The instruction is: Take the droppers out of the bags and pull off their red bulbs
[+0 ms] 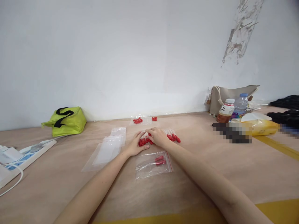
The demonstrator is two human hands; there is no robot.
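Here, I have thin white red-tipped sticks [142,142] bracketed at frame centre.
My left hand [134,147] cups them, thumb and fingers apart, presumably to bunch them; remotely, I can't tell whether my right hand [159,137] pinches any.

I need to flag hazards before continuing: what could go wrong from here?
Loose red-tipped sticks by the left hand and right hand might scatter. The near bag, close to the right forearm, could get nudged. The overlapping bags might slide if the left forearm brushes them.
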